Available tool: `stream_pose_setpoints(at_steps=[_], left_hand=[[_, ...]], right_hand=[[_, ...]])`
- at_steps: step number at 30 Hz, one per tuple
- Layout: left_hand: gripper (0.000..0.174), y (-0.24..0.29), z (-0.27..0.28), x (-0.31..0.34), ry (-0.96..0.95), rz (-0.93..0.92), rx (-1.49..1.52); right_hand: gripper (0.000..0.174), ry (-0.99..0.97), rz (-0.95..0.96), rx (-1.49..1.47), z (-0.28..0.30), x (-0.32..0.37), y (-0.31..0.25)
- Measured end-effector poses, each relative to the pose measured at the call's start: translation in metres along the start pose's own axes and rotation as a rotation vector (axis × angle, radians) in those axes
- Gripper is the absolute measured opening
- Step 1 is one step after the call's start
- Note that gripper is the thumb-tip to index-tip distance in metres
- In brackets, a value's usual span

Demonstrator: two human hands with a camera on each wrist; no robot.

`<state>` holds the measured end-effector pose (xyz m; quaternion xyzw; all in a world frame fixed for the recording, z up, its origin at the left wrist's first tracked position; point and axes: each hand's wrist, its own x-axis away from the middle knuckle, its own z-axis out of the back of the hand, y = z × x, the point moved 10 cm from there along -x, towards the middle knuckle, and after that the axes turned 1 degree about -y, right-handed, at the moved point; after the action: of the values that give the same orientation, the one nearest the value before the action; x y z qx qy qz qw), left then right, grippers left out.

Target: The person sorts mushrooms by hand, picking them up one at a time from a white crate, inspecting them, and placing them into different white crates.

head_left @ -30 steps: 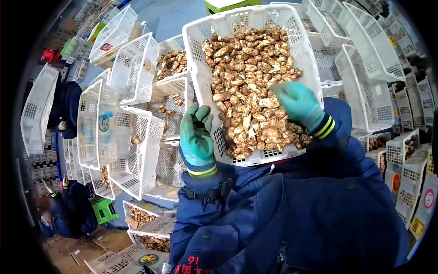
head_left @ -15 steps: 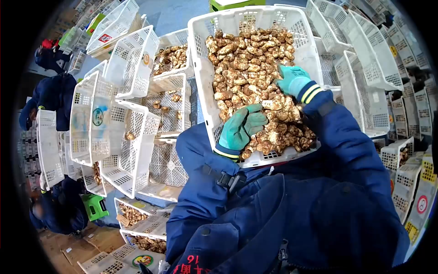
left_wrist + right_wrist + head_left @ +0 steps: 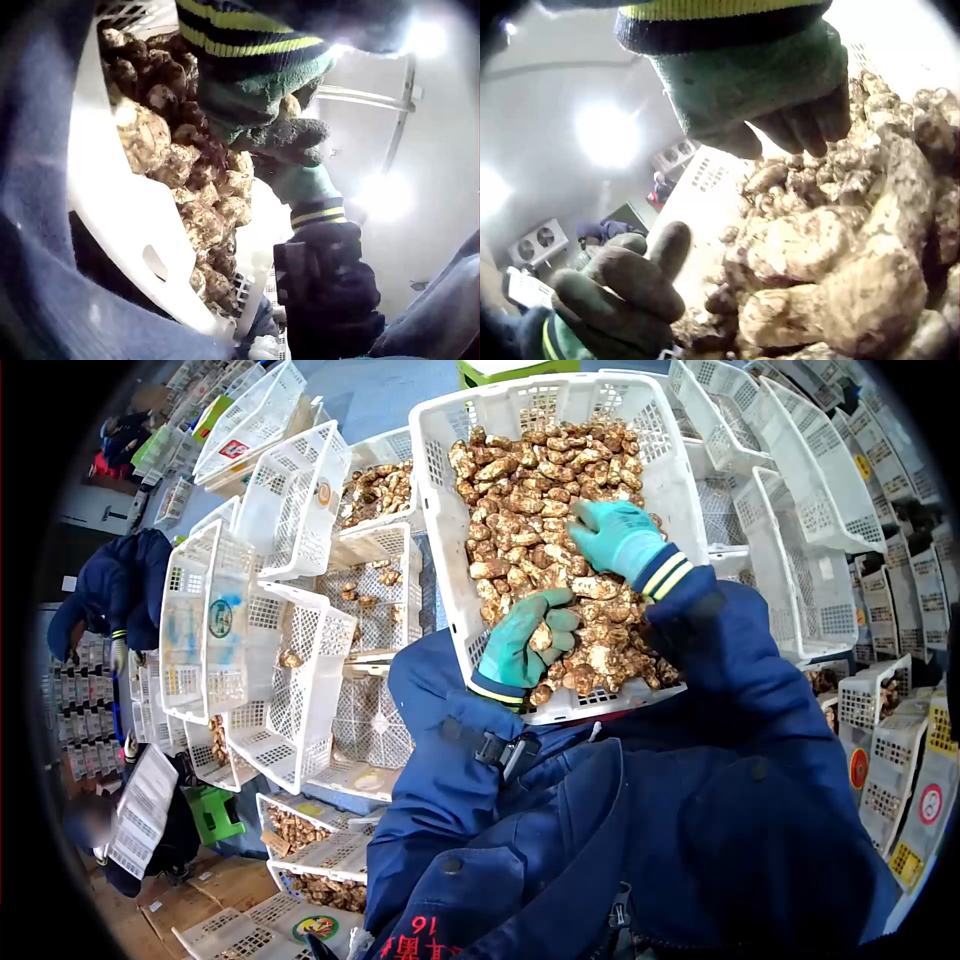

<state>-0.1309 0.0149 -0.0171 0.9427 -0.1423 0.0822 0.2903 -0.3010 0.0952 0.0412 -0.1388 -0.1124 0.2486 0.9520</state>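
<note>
A white plastic crate (image 3: 440, 550) in front of me holds a deep heap of brown-and-white, dirt-flecked mushrooms (image 3: 545, 490). My left hand (image 3: 515, 650), in a green glove, is palm up over the heap's near left side. Its curled fingers hold a small mushroom (image 3: 541, 636), part of which shows between the fingers in the left wrist view (image 3: 290, 106). My gloved right hand (image 3: 618, 540) is over the heap's right middle, its fingers bent down toward the mushrooms. In the right wrist view a gap shows between its thumb and fingers (image 3: 802, 124).
Stacked white crates (image 3: 290, 500) stand on my left, some with mushrooms inside. More crates (image 3: 800, 560) line the right side. A green stool (image 3: 212, 815) is at the lower left, near a person with a pale crate (image 3: 145, 815). Another person (image 3: 120, 590) bends farther up.
My left hand has come from beside the crate's left rim to over the heap, and a mushroom now shows in it. My right hand has shifted left across the heap.
</note>
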Motion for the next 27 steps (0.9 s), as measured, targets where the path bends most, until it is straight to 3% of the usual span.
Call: stream_pose_setpoints(at_steps=[1,3,5,7,9,13,15,17,18,19,21,22,24,27], left_hand=[[0.042,0.002,-0.004,0.002,-0.014,0.034,-0.031],[0.047,0.004,-0.001,0.002,-0.022,-0.007,-0.065],[0.048,0.001,0.010,0.002,-0.025,-0.018,-0.045],[0.048,-0.002,0.019,0.000,-0.040,-0.030,-0.043],[0.047,-0.005,0.022,-0.007,-0.069,-0.048,-0.055],[0.037,0.004,0.002,-0.005,-0.051,-0.081,-0.055],[0.039,0.001,0.006,-0.007,-0.133,-0.108,-0.068],[0.040,-0.006,0.018,-0.008,-0.140,-0.084,-0.049],[0.042,0.000,0.018,-0.006,-0.072,-0.108,-0.125],[0.044,0.010,0.010,0.002,0.038,-0.142,-0.204],[0.047,0.010,0.013,0.010,0.222,-0.020,-0.210],[0.050,0.015,0.006,0.005,0.090,-0.131,-0.273],[0.049,0.013,0.004,0.003,0.012,-0.122,-0.383],[0.048,0.025,-0.010,0.004,-0.036,-0.219,-0.569]], right_hand=[[0.046,-0.093,-0.030,0.111,-0.018,0.000,-0.003],[0.041,-0.087,0.054,0.191,-0.030,-0.005,-0.009],[0.041,-0.056,0.022,-0.017,-0.026,-0.003,0.006],[0.039,-0.183,-0.170,-0.598,-0.037,0.012,0.030],[0.033,-0.069,0.031,-0.852,-0.026,0.025,0.033],[0.034,-0.136,0.022,-1.277,-0.016,0.059,0.031],[0.030,-0.005,-0.002,-1.172,-0.002,0.074,0.022],[0.031,-0.078,-0.094,-0.820,-0.020,0.081,0.020],[0.032,-0.110,0.043,-0.641,-0.030,0.081,0.013],[0.030,0.063,0.411,-0.341,-0.012,0.089,-0.013],[0.029,-0.048,0.251,-0.622,-0.008,0.086,0.006],[0.030,0.076,0.127,-0.651,0.014,0.083,0.018],[0.030,0.320,-0.029,-0.707,0.034,0.059,0.063],[0.034,0.297,0.012,-0.120,0.061,0.020,0.060]])
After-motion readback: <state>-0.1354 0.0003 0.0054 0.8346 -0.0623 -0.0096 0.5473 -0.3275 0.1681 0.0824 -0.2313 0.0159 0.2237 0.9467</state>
